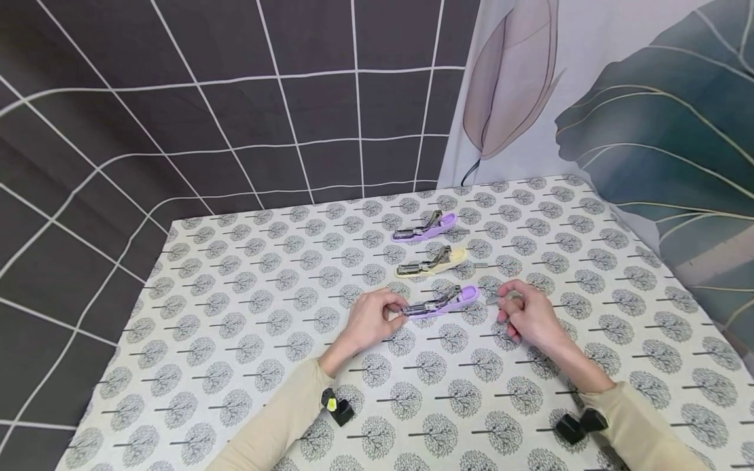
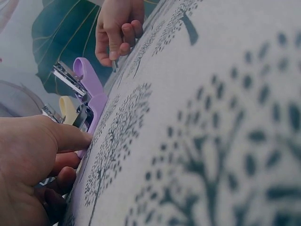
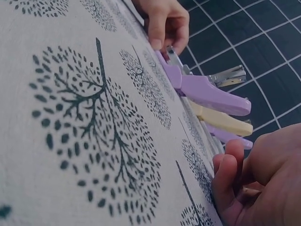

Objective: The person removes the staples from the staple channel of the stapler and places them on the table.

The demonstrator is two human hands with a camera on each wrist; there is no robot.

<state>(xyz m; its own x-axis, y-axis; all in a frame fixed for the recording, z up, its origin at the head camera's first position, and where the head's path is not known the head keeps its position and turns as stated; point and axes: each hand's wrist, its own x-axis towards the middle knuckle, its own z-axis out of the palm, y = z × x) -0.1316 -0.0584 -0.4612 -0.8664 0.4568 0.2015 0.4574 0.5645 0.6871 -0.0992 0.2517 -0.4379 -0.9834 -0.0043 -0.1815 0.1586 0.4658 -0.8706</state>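
Nearest of three opened staplers is a purple stapler (image 1: 469, 296), its metal magazine lying exposed toward the left. My left hand (image 1: 372, 320) pinches that stapler's left end between thumb and fingers; in the left wrist view the thumb presses along the purple base (image 2: 97, 106). To the right of the stapler, my right hand (image 1: 531, 314) pinches a small grey strip of staples (image 1: 492, 301) between thumb and forefinger, just off the stapler's rounded end. The same strip (image 2: 114, 67) pokes down from the fingertips in the left wrist view. Its held part is hidden by the fingers.
Behind the near stapler lie a yellow stapler (image 1: 456, 257) and another purple stapler (image 1: 443, 226), both opened. A grey staple strip (image 1: 481, 265) lies beside the yellow one, and another strip (image 1: 464, 232) beside the far one. A tree-patterned cloth (image 1: 265, 340) covers the table.
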